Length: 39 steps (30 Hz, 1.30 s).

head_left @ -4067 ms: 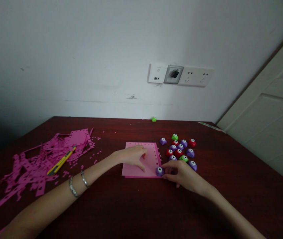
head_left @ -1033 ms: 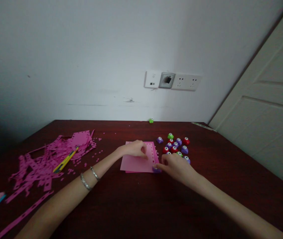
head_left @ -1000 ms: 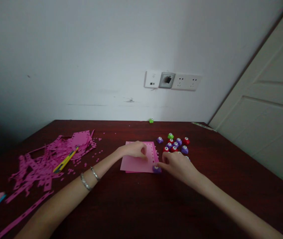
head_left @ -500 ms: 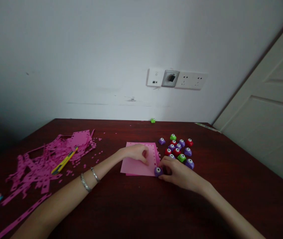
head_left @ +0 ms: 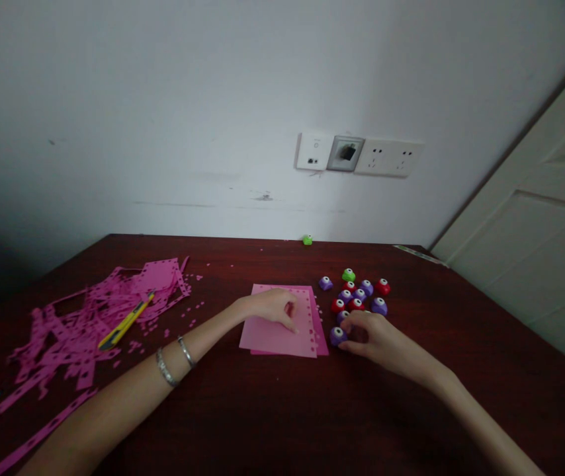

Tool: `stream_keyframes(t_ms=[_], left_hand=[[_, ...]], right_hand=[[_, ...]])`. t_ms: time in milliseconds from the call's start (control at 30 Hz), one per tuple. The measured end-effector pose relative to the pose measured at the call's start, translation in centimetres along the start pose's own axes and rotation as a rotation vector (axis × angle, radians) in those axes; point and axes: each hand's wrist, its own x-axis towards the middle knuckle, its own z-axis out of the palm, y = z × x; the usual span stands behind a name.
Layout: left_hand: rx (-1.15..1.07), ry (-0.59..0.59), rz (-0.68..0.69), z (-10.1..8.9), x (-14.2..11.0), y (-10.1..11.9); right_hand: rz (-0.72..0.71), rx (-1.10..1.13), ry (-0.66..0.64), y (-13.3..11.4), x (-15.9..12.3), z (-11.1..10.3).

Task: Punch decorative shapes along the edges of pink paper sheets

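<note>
Two overlapping sheets of pink paper lie on the table, a light pink sheet (head_left: 262,337) above a darker pink sheet (head_left: 323,345). Small punched holes run along the upper sheet's right side. My left hand (head_left: 272,307) rests on that sheet, fingers curved and a gap between thumb and forefinger. Just right of the paper, my right hand (head_left: 374,337) grips a purple craft punch (head_left: 338,336) between thumb and fingers. Behind it sits a cluster of small punches, among them a red punch (head_left: 382,286), a green punch (head_left: 348,275) and a purple punch (head_left: 378,305); my right hand hides some.
Pink paper scraps (head_left: 69,330) are heaped at the left, with a yellow utility knife (head_left: 126,322) lying on them. Tiny cut-out bits are scattered beside the heap. A lone green punch (head_left: 307,240) stands by the wall. A white door (head_left: 535,218) is at the right.
My right hand has moved right with the purple punch, away from the paper's edge. The upper sheet's lower right corner now shows more holes. My left hand has stayed put.
</note>
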Motion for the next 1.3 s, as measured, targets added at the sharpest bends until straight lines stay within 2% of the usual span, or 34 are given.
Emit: stream_keyframes(t_ms=[400,533,633,700,767,867,933,1100,1200,1300], left_hand=[[0.015,0.017,-0.001,-0.2,-0.4,0.5],[0.009,0.026,0.008,-0.3,-0.5,0.6],[-0.042,0.042,0.003,-0.7,-0.6,0.2],[-0.056,0.091,-0.008,-1.0,-0.7,-0.3],[-0.015,0.187,-0.010,-1.5,-0.8,-0.9],[0.140,0.345,-0.020,-2.0,-0.9,-1.9],[0.235,0.384,-0.047,-2.3,-1.1,-2.4],[0.291,0.391,-0.069,-2.3,-1.2,-2.9],[0.287,0.389,-0.060,-2.3,-1.2,-3.2],[0.271,0.381,-0.050,-2.6,-1.3,-3.3]], right_hand=[[0.017,-0.100,0.015,0.4,0.0,-0.3],[-0.025,-0.155,0.123,-0.8,-0.4,-0.8],[-0.144,-0.185,0.212,-2.3,-0.7,0.0],[-0.262,-0.203,0.195,-3.1,-0.9,1.1],[-0.336,-0.228,0.171,-3.8,-1.0,2.2],[-0.379,-0.241,0.129,-4.2,-1.1,3.4],[-0.382,-0.235,0.101,-4.3,-1.0,3.6],[-0.367,-0.212,0.094,-4.3,-1.0,3.4],[-0.352,-0.181,0.160,-4.1,-0.9,2.6],[-0.291,-0.151,0.262,-3.2,0.4,0.9]])
